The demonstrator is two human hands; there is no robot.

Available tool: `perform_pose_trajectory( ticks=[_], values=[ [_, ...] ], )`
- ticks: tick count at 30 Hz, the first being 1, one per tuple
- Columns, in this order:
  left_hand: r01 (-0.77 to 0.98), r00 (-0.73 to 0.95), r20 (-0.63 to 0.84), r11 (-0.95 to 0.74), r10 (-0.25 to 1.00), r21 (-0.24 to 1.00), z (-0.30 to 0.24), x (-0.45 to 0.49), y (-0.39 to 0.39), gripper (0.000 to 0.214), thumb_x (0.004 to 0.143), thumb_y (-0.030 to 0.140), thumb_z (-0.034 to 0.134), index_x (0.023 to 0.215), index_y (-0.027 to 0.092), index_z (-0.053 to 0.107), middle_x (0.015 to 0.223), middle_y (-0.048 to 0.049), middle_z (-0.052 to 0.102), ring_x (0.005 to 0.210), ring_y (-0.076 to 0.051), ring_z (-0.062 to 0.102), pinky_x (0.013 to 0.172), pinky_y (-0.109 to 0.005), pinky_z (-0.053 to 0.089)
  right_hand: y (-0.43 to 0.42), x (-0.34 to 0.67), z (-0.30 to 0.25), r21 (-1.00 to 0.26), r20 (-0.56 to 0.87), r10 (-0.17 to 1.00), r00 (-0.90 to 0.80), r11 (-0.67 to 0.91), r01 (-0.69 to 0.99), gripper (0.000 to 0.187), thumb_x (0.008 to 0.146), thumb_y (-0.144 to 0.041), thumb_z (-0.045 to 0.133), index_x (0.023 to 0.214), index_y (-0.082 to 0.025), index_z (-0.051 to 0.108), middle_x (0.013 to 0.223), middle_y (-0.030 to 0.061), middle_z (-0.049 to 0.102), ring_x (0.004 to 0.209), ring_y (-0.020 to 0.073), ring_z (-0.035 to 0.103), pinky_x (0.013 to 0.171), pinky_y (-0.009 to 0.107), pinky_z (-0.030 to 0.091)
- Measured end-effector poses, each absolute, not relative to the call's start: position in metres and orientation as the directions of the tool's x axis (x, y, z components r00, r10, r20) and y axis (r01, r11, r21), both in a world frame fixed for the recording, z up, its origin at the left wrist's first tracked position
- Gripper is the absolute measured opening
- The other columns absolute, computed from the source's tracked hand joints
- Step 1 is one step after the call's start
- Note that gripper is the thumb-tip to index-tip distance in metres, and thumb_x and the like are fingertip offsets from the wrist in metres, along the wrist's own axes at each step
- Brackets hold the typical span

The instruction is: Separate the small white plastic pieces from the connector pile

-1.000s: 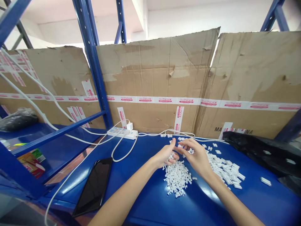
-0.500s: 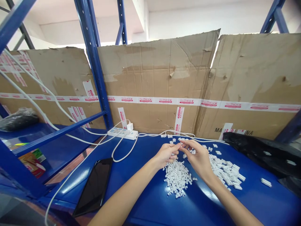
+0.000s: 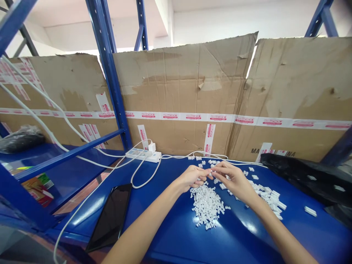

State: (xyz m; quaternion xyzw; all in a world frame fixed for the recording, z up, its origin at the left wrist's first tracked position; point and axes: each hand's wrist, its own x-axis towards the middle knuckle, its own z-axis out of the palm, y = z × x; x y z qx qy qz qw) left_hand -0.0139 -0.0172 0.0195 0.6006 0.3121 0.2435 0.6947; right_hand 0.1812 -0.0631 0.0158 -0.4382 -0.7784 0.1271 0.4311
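My left hand (image 3: 192,178) and my right hand (image 3: 230,179) meet at their fingertips over the blue table. Between them is a small white plastic piece (image 3: 210,173), mostly covered by the fingers. Both hands are closed in a pinch on it. Just below lies a heap of tiny white plastic parts (image 3: 207,207). Right of my right forearm spreads a pile of larger white plastic blocks (image 3: 271,198), partly hidden by the arm. Several more white blocks (image 3: 198,158) sit behind the hands near the cardboard.
A black phone (image 3: 111,216) lies at the left on the blue table (image 3: 165,234). A white power strip (image 3: 143,154) with cables stands at the back. A black plastic bag (image 3: 299,178) lies at the right, with a single white block (image 3: 310,211) near it. Cardboard sheets (image 3: 178,88) wall the back.
My right hand has turned slightly and shifted a little to the right, its forearm now covering more of the block pile. The fingertips stay together on the small piece.
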Motion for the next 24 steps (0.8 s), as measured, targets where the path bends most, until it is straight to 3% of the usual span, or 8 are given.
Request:
perform_pose_trajectory(
  ticks=[5,13,16,20,24],
  values=[
    [0.000,0.614,-0.179,0.226,0.769,0.974,0.012,-0.006,-0.019,0.051,0.066,0.057,0.073,0.081,0.009,0.066,0.057,0.0088,0.030,0.043,-0.002,0.020,0.043,-0.024,0.003,-0.061,0.176,0.008,-0.394,0.652,0.705,-0.277,0.628,0.671,0.028,0.096,-0.033,0.049,0.086,-0.022,0.073,0.085,0.0081,0.064,0.076,0.0203,0.060,0.070,0.036,0.050],
    [-0.094,0.555,-0.240,0.347,0.796,0.933,0.012,0.003,-0.024,0.032,0.075,0.039,0.072,0.078,0.011,0.058,0.056,0.0089,0.031,0.040,0.000,0.021,0.040,-0.021,0.002,-0.060,0.166,0.002,-0.312,0.705,0.667,-0.239,0.595,0.741,0.028,0.095,-0.031,0.047,0.081,-0.021,0.069,0.081,0.0081,0.061,0.073,0.0193,0.057,0.067,0.034,0.047],
    [-0.134,0.519,-0.275,0.395,0.810,0.909,0.009,0.002,-0.019,0.030,0.078,0.038,0.069,0.079,0.010,0.058,0.057,0.0085,0.032,0.040,0.000,0.022,0.039,-0.020,0.003,-0.062,0.166,0.005,-0.378,0.680,0.702,-0.214,0.585,0.717,0.025,0.092,-0.031,0.050,0.080,-0.020,0.070,0.078,0.0068,0.063,0.067,0.0173,0.056,0.063,0.032,0.046],
    [-0.153,0.409,-0.268,0.355,0.872,0.922,0.006,-0.007,-0.005,0.041,0.076,0.048,0.071,0.079,0.008,0.062,0.057,0.0092,0.029,0.040,0.000,0.021,0.037,-0.019,0.004,-0.067,0.166,0.011,-0.548,0.482,0.837,-0.258,0.518,0.657,0.018,0.085,-0.036,0.064,0.078,-0.021,0.072,0.072,0.0026,0.065,0.062,0.0155,0.057,0.059,0.030,0.046],
    [-0.094,0.541,-0.268,0.374,0.797,0.923,0.008,-0.012,-0.003,0.046,0.069,0.052,0.076,0.079,0.010,0.061,0.057,0.0097,0.029,0.040,0.000,0.020,0.037,-0.018,0.004,-0.067,0.163,0.013,-0.623,0.496,0.854,-0.159,0.477,0.620,0.035,0.080,-0.043,0.070,0.109,-0.023,0.070,0.096,0.0057,0.068,0.080,0.0192,0.063,0.067,0.032,0.048]
  ],
)
